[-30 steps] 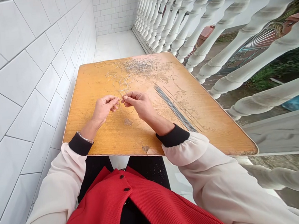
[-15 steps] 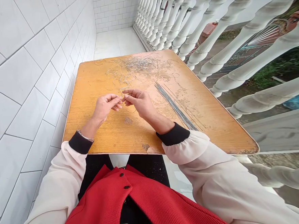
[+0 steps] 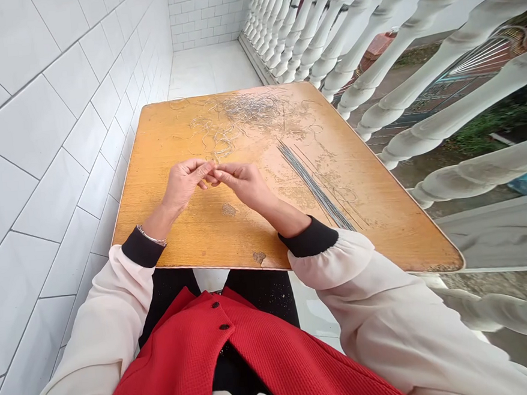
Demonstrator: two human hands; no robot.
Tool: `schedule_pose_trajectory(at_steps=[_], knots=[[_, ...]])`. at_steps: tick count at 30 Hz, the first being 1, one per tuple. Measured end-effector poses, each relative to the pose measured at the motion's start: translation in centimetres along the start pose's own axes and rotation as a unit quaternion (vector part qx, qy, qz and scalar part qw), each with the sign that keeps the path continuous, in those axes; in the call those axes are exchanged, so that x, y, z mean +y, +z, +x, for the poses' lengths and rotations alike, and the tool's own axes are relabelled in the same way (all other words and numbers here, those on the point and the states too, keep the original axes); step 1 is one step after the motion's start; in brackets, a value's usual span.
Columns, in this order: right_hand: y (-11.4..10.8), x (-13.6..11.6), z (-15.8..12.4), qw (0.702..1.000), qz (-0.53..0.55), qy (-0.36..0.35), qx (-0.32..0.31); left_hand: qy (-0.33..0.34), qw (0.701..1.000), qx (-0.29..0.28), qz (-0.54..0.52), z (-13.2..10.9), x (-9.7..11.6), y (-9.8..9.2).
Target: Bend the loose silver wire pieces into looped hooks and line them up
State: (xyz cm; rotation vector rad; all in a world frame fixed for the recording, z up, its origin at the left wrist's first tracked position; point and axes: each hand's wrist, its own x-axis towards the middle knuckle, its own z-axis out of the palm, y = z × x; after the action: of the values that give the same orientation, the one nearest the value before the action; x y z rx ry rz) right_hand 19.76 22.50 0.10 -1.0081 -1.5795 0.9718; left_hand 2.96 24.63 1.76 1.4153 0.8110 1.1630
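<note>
Over the near half of the wooden table (image 3: 180,239), my left hand (image 3: 185,182) and my right hand (image 3: 245,184) meet fingertip to fingertip. Both are closed in a pinch on a thin wire (image 3: 216,161); only a tiny bit of it shows, and the fingers hide the rest. Just beyond them lie loose curled wires (image 3: 222,145). A tangled heap of fine wire (image 3: 252,108) spreads farther back. Right of my right hand, a bundle of straight grey wires (image 3: 314,186) lies slanted on the tabletop.
A white tiled wall (image 3: 42,129) runs close along the left. White balusters (image 3: 403,133) line the right side beside the table edge. Some single thin wires (image 3: 330,184) lie right of the bundle. The tabletop has worn patches (image 3: 259,258).
My fingertips have come together, with the right fingers folding down from a more raised position. A curved bit of wire below my right hand no longer shows. The view has shifted slightly.
</note>
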Motion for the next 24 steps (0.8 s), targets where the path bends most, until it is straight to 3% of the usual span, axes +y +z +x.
schedule_pose_trajectory(at_steps=[5,12,19,24], knots=[[-0.5,-0.2,0.2,0.987,0.133,0.084,0.016,0.046,0.987,0.137,0.073,0.7,0.2,-1.2],[-0.4,-0.4,0.2,0.966,0.212,0.144,-0.026,0.021,0.995,0.042,0.084,0.7,0.0,-0.7],[-0.4,-0.2,0.1,0.973,0.193,0.126,0.03,-0.022,0.993,0.103,0.06,0.7,0.9,-0.5],[-0.2,-0.7,-0.1,0.978,0.156,0.133,0.043,-0.027,0.992,0.106,0.061,0.6,0.7,-0.4]])
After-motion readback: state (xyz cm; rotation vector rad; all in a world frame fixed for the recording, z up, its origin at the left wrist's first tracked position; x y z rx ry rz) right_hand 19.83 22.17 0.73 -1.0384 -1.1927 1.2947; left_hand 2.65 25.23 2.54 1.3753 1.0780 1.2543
